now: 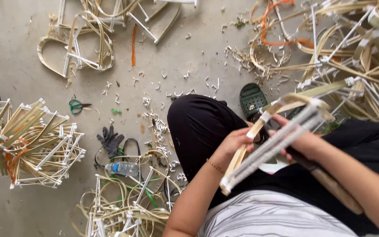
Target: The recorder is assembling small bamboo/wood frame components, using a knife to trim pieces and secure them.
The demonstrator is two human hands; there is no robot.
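Over littered concrete floor [18,48], bamboo frame [277,136] seemingly between both hands' fingers [242,137]

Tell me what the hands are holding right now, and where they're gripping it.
Both hold one bamboo frame bound with white tape. The left hand grips its curved strip near the middle; the right hand clasps the straight white bars toward the upper end.

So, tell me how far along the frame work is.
Done, it seems: a stack of taped bamboo frames lies at left, with more frames beside the knee. In hand: the left hand and right hand both grip one frame over the lap. Left, probably: the tangled heap at upper right. Green scissors lie idle on the floor.
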